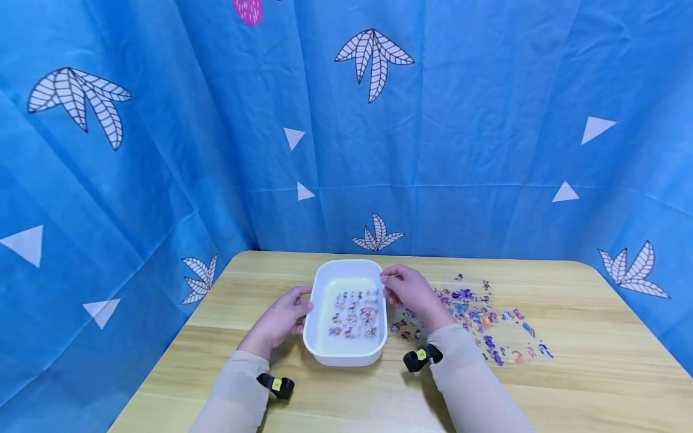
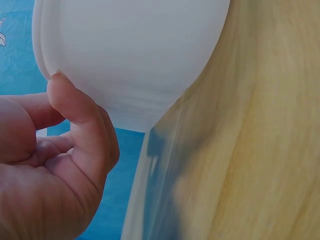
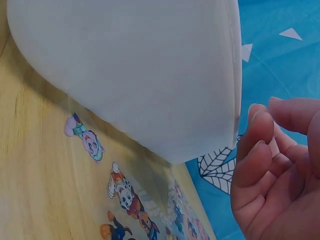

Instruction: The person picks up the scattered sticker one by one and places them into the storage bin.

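White plastic tray (image 1: pixel 346 361) with rounded corners is sitting left of the middle of the wooden table (image 1: pixel 595 373), toward its far edge. Whether the whole base is touching the wood: cannot tell. Clear sticker sheeting (image 1: pixel 351 316) printed with small cartoon figures is lying inside, spreading across the middle and near part of the floor and reaching toward the right wall; number of layers is not showing clearly.

Left hand (image 1: pixel 281 319): pinching the tray's left rim, the thumb bending over the edge while other fingers are resting against the outer wall. Right hand (image 1: pixel 411 291): curling its fingers at the right rim, near the far right corner, with thumb and index tips coming close together. Right wrist view is showing those tips just beside the rim; cannot tell whether they are pinching anything.

More clear sticker sheets (image 1: pixel 479 319) are overlapping on the table between the tray and the right edge, the nearest ones lying just beside the tray. Cartoon puppies (image 3: pixel 127 192) are showing on them in the right wrist view.

Black wrist cameras (image 1: pixel 278 385) are sitting at both pale sleeves (image 1: pixel 233 391). Blue curtain (image 1: pixel 487 90) with white leaves and triangles is hanging behind the far edge.
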